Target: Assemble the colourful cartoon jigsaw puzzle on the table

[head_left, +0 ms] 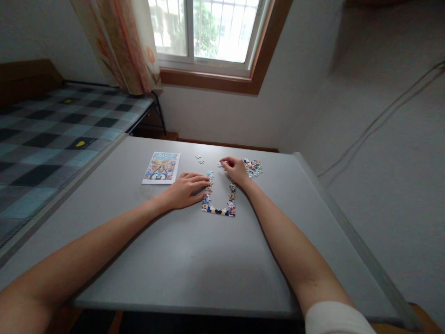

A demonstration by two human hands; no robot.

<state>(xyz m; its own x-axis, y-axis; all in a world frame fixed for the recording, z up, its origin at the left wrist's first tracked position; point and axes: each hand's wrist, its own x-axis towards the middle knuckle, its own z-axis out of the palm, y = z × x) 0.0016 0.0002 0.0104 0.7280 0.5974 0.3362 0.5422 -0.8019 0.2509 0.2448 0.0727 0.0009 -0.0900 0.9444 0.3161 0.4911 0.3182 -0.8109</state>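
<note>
A partly joined jigsaw puzzle (219,212) lies on the grey table as a U-shaped border, with bare tabletop inside it. My left hand (187,190) rests flat with its fingers stretched out, the fingertips touching the left side of the border. Above the border's open far end, my right hand (236,170) is closed in a pinch on a small light-coloured puzzle piece (219,164). Just beyond that hand is a heap of loose puzzle pieces (255,168), partly hidden by it. Two stray pieces (198,157) lie farther back.
A printed picture sheet (161,168) lies left of the puzzle on the table (194,260). Beyond the table's left edge stands a bed with a checked cover (69,120). A window (208,32) and curtain (121,46) are behind; a wall runs along the right.
</note>
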